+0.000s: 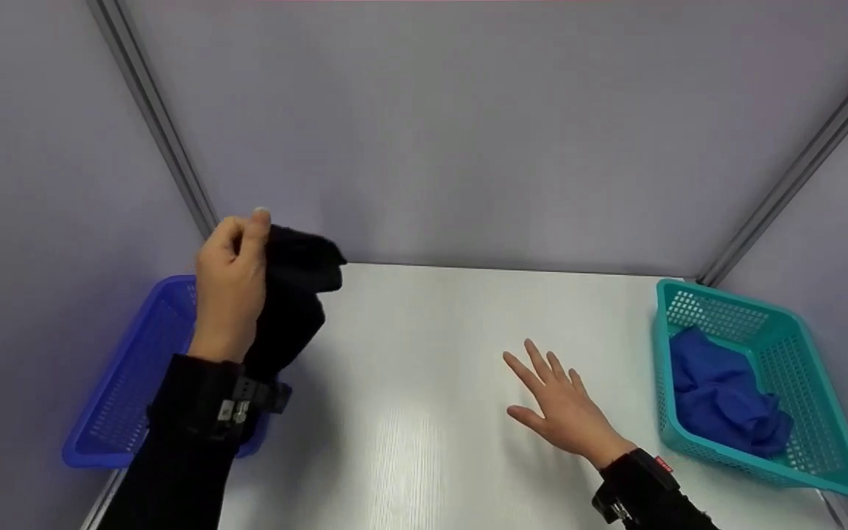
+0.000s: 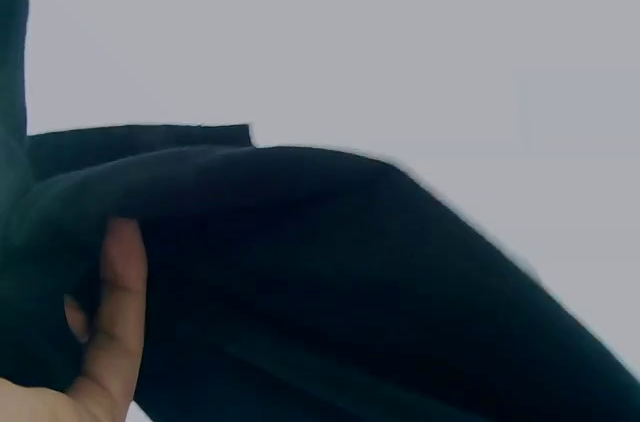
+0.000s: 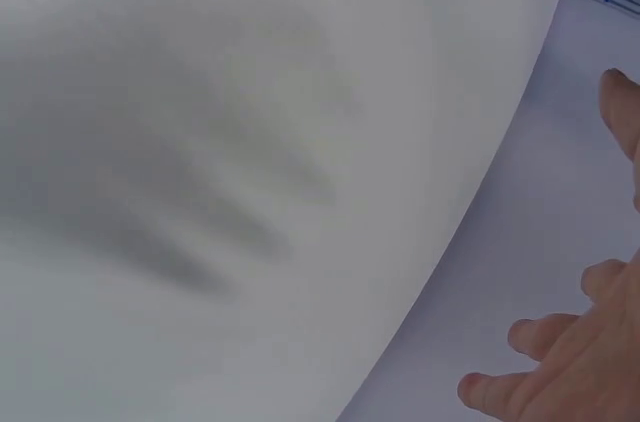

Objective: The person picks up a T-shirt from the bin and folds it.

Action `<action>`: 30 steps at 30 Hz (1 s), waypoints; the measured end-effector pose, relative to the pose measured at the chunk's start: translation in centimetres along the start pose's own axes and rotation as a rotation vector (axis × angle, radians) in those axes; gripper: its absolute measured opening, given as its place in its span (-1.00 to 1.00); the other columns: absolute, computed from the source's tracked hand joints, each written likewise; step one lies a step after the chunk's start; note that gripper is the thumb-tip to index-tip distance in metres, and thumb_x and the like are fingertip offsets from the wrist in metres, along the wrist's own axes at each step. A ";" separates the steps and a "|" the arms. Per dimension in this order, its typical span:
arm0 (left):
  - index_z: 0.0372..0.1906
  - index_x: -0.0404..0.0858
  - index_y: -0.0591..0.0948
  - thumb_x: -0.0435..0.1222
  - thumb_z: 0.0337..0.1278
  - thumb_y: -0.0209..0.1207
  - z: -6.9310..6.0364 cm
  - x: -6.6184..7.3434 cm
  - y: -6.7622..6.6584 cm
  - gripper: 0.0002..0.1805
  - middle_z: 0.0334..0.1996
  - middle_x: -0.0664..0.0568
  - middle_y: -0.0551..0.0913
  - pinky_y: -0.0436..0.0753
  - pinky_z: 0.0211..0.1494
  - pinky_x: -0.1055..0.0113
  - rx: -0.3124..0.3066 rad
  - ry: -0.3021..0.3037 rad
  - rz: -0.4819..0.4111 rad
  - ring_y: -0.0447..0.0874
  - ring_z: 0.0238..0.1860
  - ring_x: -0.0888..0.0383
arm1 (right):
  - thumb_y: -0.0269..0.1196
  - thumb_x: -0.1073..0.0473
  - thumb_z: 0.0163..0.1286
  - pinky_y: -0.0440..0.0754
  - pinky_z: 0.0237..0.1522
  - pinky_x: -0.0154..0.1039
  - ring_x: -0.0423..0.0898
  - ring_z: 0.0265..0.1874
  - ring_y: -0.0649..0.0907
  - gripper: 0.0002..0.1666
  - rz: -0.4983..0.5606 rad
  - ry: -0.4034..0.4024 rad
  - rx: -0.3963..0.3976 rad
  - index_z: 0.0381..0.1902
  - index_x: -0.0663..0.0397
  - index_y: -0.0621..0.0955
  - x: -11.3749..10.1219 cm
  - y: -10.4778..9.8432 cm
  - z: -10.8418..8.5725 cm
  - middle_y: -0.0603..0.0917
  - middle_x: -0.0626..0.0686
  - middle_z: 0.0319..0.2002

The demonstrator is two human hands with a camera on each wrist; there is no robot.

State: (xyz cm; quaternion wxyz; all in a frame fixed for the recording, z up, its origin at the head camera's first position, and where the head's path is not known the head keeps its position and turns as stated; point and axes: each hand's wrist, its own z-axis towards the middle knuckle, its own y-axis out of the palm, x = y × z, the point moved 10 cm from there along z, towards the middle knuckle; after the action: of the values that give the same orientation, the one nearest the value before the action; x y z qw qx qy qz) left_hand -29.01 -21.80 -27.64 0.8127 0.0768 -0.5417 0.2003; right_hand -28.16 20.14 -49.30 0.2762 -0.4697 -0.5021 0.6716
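Observation:
A dark, nearly black cloth [image 1: 291, 309] hangs from my left hand [image 1: 236, 283], raised above the inner edge of the blue basket. Its thumb and curled fingers pinch the cloth near the top. In the left wrist view the dark cloth [image 2: 330, 262] fills much of the picture, with a finger [image 2: 122, 312] against it; the cloth's kind cannot be made out. My right hand [image 1: 564, 412] is held over the white table, fingers spread and holding nothing. The right wrist view shows the fingers [image 3: 550, 337] of that hand apart, with their shadow on the tabletop.
On the left stands a blue plastic basket [image 1: 118, 390], partly hidden by my left arm. At the right a teal basket [image 1: 829, 412] contains a crumpled blue cloth [image 1: 722, 394]. Grey panels [image 1: 453, 132] rise behind and beside the white table [image 1: 409, 368].

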 end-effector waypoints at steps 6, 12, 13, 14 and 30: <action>-0.46 -0.17 0.49 -0.12 0.58 0.14 -1.2 6.2 4.1 -0.62 -0.46 0.14 0.41 0.41 -0.28 0.37 -0.029 0.146 -0.248 0.41 -0.37 0.19 | 0.25 -0.18 0.57 0.08 0.48 0.57 0.41 0.64 0.10 -0.05 0.127 -0.106 0.029 0.73 -0.29 0.08 -4.3 -0.4 0.5 -0.04 0.17 0.72; -0.43 -0.19 0.54 -0.10 0.55 0.15 -3.7 9.0 8.6 -0.64 -0.45 0.14 0.43 0.45 -0.19 0.34 -0.163 0.166 -0.308 0.44 -0.32 0.18 | 0.27 -0.13 0.57 0.03 0.61 0.35 0.15 0.70 -0.04 0.10 0.473 -0.150 -0.017 0.75 -0.30 -0.16 -8.0 -1.2 1.0 -0.16 0.04 0.74; -0.42 -0.19 0.54 -0.13 0.56 0.14 -4.1 9.0 9.4 -0.66 -0.45 0.14 0.43 0.45 -0.19 0.34 -0.189 0.155 -0.312 0.44 -0.33 0.18 | 0.29 -0.11 0.56 0.05 0.62 0.31 0.11 0.70 -0.02 0.13 0.537 -0.140 -0.019 0.75 -0.32 -0.20 -8.4 -1.4 1.1 -0.16 0.02 0.74; -0.42 -0.19 0.54 -0.17 0.58 0.14 -4.6 8.9 10.2 -0.67 -0.45 0.15 0.43 0.46 -0.18 0.34 -0.217 0.142 -0.312 0.44 -0.32 0.18 | 0.31 -0.09 0.55 0.08 0.61 0.29 0.10 0.70 0.00 0.17 0.592 -0.122 -0.011 0.74 -0.33 -0.22 -8.6 -1.6 1.3 -0.15 0.01 0.74; 0.04 -0.07 0.50 -0.05 0.26 0.46 -8.8 -1.4 16.9 -0.57 -0.16 0.03 0.61 0.61 -0.03 0.24 -0.524 -0.249 -0.226 0.61 -0.15 0.11 | 0.05 0.30 0.65 0.55 0.35 -0.08 -0.06 0.24 0.65 -0.63 0.766 0.176 0.273 0.23 0.00 0.68 -4.5 -3.4 0.7 0.72 0.04 0.22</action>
State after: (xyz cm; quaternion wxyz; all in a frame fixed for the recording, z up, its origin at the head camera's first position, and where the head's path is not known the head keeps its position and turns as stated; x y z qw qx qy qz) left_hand -28.90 -3.77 -34.04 0.7495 -0.0515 -0.6582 -0.0486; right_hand -27.35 17.19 -44.54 0.1081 -0.6370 -0.1719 0.7436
